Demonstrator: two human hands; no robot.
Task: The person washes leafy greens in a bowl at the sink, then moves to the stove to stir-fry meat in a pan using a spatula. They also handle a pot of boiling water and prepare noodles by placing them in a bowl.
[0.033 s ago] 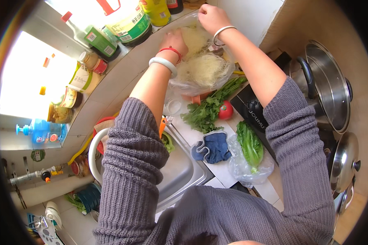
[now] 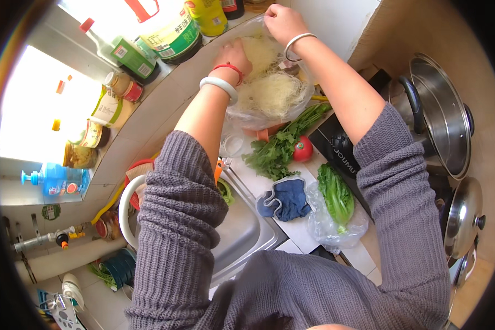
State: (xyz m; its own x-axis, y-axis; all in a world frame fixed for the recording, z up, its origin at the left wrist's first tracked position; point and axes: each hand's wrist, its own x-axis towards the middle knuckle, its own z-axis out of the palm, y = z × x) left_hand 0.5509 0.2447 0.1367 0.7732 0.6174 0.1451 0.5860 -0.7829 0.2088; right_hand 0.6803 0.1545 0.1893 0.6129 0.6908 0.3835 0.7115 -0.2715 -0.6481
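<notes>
Both my arms reach forward in grey knit sleeves. My left hand [image 2: 234, 56], with a red string and a white bangle at the wrist, grips one side of a clear plastic bag [image 2: 269, 96] full of thin pale noodles. My right hand [image 2: 283, 22], wearing a silver bangle, pinches the bag's top edge at the far side. The bag rests on the counter near the wall, above an orange bowl [image 2: 269, 132].
Leafy herbs [image 2: 280, 146], a red tomato [image 2: 303, 149], a blue cloth [image 2: 286, 199] and bagged lettuce [image 2: 335, 201] lie on the counter. A steel sink [image 2: 242, 231] is below left. Bottles and jars [image 2: 148, 52] line the windowsill. Steel pots [image 2: 440, 115] stand at right.
</notes>
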